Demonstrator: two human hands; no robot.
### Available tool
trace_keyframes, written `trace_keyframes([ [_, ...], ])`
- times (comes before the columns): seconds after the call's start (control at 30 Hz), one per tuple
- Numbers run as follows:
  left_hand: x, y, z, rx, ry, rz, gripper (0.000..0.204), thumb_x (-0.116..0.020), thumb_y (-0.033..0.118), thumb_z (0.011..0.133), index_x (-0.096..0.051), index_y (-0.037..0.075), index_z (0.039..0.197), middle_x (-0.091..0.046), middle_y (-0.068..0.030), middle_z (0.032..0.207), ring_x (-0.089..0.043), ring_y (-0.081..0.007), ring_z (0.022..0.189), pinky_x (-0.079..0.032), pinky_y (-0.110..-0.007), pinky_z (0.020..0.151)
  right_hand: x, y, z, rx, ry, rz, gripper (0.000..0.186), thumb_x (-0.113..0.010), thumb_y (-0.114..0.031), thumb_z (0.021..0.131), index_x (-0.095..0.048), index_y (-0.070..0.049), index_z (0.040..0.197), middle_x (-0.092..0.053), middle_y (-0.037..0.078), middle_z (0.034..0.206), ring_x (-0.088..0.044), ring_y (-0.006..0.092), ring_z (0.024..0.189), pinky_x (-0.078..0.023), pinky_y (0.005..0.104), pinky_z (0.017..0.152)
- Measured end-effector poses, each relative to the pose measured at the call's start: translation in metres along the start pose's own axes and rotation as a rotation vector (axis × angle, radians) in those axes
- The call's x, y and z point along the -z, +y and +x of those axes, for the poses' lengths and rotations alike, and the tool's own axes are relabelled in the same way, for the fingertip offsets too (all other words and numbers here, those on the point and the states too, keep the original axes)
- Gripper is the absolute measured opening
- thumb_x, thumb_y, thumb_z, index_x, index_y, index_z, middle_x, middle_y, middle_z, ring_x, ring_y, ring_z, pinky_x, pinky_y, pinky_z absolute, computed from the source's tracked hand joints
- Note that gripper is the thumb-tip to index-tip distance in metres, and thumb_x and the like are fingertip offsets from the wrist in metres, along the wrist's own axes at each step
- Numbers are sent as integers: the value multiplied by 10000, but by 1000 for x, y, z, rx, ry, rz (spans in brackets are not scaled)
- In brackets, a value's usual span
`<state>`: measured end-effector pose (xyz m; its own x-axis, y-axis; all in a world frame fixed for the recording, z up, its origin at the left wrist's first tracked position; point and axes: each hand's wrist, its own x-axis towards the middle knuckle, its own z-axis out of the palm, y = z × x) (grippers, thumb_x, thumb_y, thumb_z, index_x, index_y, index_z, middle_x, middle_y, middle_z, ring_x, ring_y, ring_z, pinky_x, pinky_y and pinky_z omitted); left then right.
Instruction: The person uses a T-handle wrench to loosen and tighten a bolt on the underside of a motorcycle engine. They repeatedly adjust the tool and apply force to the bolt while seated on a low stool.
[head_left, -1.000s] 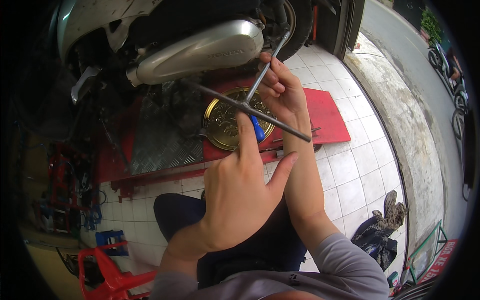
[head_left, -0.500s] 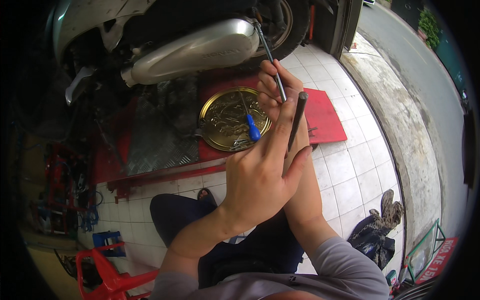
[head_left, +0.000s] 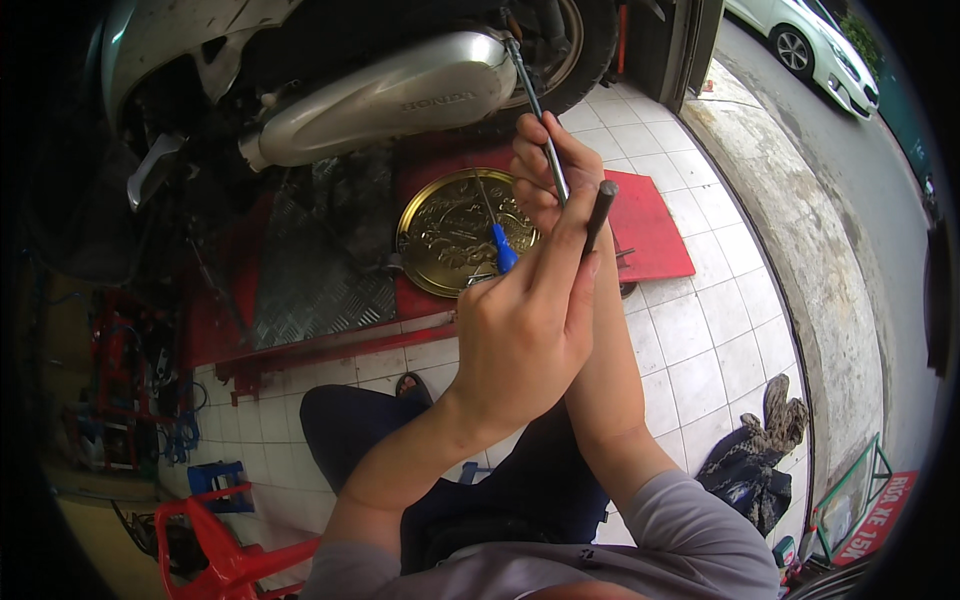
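My right hand (head_left: 550, 165) has its fingers curled round the shaft of a metal T-handle wrench (head_left: 525, 75), whose far end meets the scooter (head_left: 390, 100) at the back end of its silver side cover. Nearer to me, my left hand (head_left: 525, 335) grips the wrench's crossbar, thumb pressed in, with the dark bar end poking up past it. Behind my hands, a round brass-coloured tray (head_left: 435, 230) lies on a red lift platform (head_left: 645, 230), holding a screwdriver with blue handle (head_left: 502, 245) and small metal pieces partly hidden by my left hand.
A red plastic chair (head_left: 205, 545) is at lower left, beside a blue item (head_left: 215, 485) and red equipment. Crumpled dark cloth (head_left: 745, 470) and a green-framed sign (head_left: 870, 515) are at lower right. A white car (head_left: 820, 55) is on the street beyond the kerb.
The wrench's crossbar has turned and its far end has shifted up-left onto the scooter. My left hand has moved up and right, its thumb closing on the bar. The white car has entered view.
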<state>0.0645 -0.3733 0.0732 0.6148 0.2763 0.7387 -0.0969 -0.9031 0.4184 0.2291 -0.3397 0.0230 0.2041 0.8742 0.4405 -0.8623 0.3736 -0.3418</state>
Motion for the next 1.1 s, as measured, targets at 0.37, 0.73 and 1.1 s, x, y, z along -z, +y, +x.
trace_keyframes([
  [0.37, -11, -9, 7, -83, 175, -8, 395, -608, -21, 851, -561, -38, 1243, -656, -104, 856, -626, -191, 577, -501, -294, 526, -16, -2, 1, 63, 163, -80, 256, -536, -297, 967, -519, -61, 869, -516, -4, 666, -342, 20, 441, -273, 139, 356],
  [0.73, 11, 13, -8, -93, -152, 472, 404, -634, 37, 753, -683, 102, 1149, -442, -4, 583, -489, -197, 481, -410, -328, 475, -26, -7, -10, -109, -96, -89, 262, -569, -231, 967, -506, 23, 979, -436, -27, 561, -314, -17, 384, -228, 145, 320],
  [1.1, 33, 20, 4, 49, -339, 284, 621, -687, 248, 839, -462, -17, 1355, -539, -96, 559, -561, -263, 457, -449, -346, 473, -22, -3, -5, -50, -67, -54, 216, -575, -178, 959, -547, 26, 1027, -457, -19, 607, -320, -3, 424, -248, 152, 361],
])
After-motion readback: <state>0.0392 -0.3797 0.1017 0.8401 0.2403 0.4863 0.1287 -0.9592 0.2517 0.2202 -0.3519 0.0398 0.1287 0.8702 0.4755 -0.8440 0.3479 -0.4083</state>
